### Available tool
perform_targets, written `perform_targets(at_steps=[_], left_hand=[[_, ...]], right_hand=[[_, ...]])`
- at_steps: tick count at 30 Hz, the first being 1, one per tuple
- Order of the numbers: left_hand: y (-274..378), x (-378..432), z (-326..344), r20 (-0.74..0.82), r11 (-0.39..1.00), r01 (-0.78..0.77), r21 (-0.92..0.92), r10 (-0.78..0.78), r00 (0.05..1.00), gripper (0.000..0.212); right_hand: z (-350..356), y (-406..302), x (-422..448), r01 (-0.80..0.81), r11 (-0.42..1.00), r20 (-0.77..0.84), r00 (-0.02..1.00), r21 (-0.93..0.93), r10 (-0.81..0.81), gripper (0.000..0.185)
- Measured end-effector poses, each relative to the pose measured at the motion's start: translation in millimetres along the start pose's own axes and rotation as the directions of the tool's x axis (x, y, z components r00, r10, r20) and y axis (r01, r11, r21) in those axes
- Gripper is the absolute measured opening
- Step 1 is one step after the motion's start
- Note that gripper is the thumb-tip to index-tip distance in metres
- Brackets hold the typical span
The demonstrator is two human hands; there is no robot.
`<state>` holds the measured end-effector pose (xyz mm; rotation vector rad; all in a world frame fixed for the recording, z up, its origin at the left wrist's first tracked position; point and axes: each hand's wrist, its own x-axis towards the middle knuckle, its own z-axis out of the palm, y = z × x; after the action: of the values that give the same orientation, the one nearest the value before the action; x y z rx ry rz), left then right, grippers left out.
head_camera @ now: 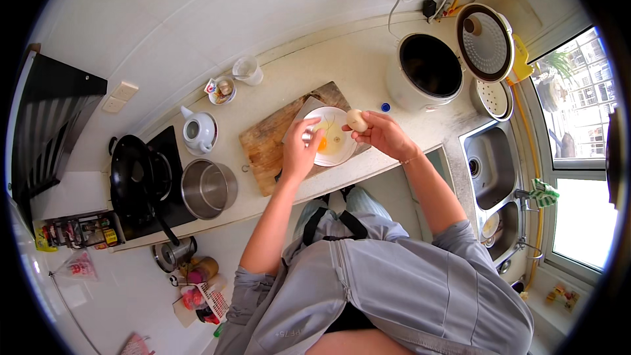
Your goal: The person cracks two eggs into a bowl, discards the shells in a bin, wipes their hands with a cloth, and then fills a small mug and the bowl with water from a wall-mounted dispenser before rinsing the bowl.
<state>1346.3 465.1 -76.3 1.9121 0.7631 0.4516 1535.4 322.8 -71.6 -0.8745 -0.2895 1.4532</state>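
A whole pale egg is held in the fingers of my right hand, just above the right rim of a white bowl. Inside the bowl lie raw egg white and an orange yolk. My left hand hovers at the bowl's left side, thumb and fingers apart, with nothing visible between them. It hides part of the rim. Beneath the bowl is a wooden cutting board. A flat grey piece, perhaps a cleaver blade, lies on the board, partly covered by the bowl.
Rightward stand an open rice cooker, a blue cap and a double sink. To the left are a steel pot, a white teapot and a black wok on the hob. A small bowl and plastic cup sit behind.
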Motion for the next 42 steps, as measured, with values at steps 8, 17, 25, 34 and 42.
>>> perform_targets(at_steps=[8,17,25,34,42], left_hand=[[63.2,34.7,-32.8,0.293,0.980,-0.091,-0.175,0.140,0.946,0.042],[76.9,43.4,-34.1,0.379,0.996,-0.043,0.080,0.010,0.925,0.036],[61.9,38.6,-21.5,0.314,0.991,-0.039,0.131,-0.004,0.949,0.035],[50.9,38.5,-10.5,0.311,0.970,-0.089,0.227,0.015,0.950,0.037],[47.4,45.7,-16.0,0.342,0.984,-0.010,0.176,-0.051,0.938,0.034]], right_hand=[[34.1,-19.1,6.4,-0.033,0.996,0.091,0.995,-0.085,0.040,0.041],[34.4,-16.1,8.4,-0.053,0.980,0.055,0.996,-0.192,0.065,0.034],[38.2,-13.3,7.1,-0.019,0.949,-0.083,0.997,-0.315,-0.007,0.034],[41.2,-11.4,16.3,-0.126,0.892,-0.243,0.970,-0.435,0.019,0.033],[29.3,-9.2,21.7,-0.149,0.934,-0.240,0.968,-0.325,0.071,0.031]])
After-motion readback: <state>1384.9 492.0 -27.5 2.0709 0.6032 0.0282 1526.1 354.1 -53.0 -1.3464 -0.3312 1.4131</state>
